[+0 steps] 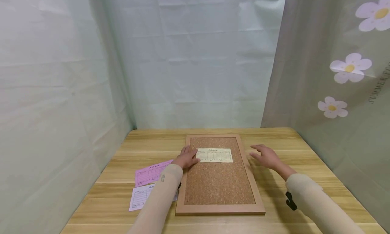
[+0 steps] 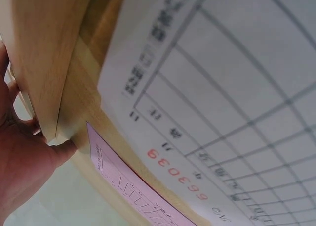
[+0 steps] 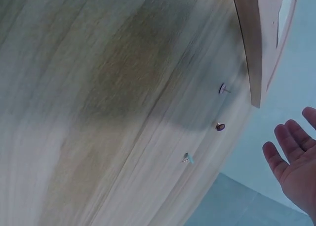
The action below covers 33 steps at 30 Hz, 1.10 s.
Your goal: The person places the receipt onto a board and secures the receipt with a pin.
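A corkboard [image 1: 217, 186] with a wooden frame lies flat on the table, and a pale yellow printed slip [image 1: 217, 155] lies across its upper half. My left hand [image 1: 187, 158] reaches over the frame's left side, fingertips at the slip's left end. In the left wrist view the thumb and fingers of that hand [image 2: 24, 157] are spread at the frame. To the right of the board hovers my right hand [image 1: 268, 157], fingers extended and holding nothing. Near it, the right wrist view shows three pushpins: one pinkish [image 3: 222, 89], one dark gold [image 3: 220, 127], one light blue-green [image 3: 188, 158].
Left of the board lie a pink slip [image 1: 150, 174] and a white slip [image 1: 141, 197], the white one partly under my left forearm in the head view. Pale curtains [image 1: 198, 65] stand behind and at both sides of the wooden table [image 1: 112, 193].
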Each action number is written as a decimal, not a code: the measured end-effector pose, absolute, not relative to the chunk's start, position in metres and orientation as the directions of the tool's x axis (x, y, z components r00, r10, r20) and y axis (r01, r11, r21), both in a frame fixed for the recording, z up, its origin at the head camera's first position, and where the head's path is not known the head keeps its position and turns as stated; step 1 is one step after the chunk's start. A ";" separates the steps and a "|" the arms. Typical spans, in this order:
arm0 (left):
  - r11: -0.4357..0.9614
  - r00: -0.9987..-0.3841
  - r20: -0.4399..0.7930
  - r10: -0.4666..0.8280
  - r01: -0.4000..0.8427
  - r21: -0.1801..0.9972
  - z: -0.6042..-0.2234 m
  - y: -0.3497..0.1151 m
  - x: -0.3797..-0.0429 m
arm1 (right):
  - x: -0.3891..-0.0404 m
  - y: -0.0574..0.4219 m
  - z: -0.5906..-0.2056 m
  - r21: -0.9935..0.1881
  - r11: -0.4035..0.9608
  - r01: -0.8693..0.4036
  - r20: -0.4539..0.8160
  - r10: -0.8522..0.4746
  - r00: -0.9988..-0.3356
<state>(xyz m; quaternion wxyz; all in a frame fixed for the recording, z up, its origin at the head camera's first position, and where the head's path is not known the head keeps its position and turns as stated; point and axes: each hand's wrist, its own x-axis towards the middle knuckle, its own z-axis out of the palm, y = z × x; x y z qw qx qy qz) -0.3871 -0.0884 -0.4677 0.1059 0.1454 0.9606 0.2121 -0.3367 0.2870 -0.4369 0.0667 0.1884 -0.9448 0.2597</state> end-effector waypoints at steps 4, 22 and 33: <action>0.867 -0.935 -0.133 0.329 0.243 0.434 -0.469 -0.088 -0.388 | -0.337 0.293 -0.439 -0.499 0.785 -0.367 0.215 -0.299 -0.930; 0.865 -0.934 -0.138 0.330 0.241 0.440 -0.470 -0.089 -0.388 | -0.327 0.303 -0.448 -0.694 0.695 -0.189 0.170 -0.096 -0.981; 0.867 -0.934 -0.141 0.328 0.238 0.437 -0.473 -0.089 -0.390 | -0.317 0.304 -0.462 -0.774 0.631 -0.059 0.089 0.016 -0.996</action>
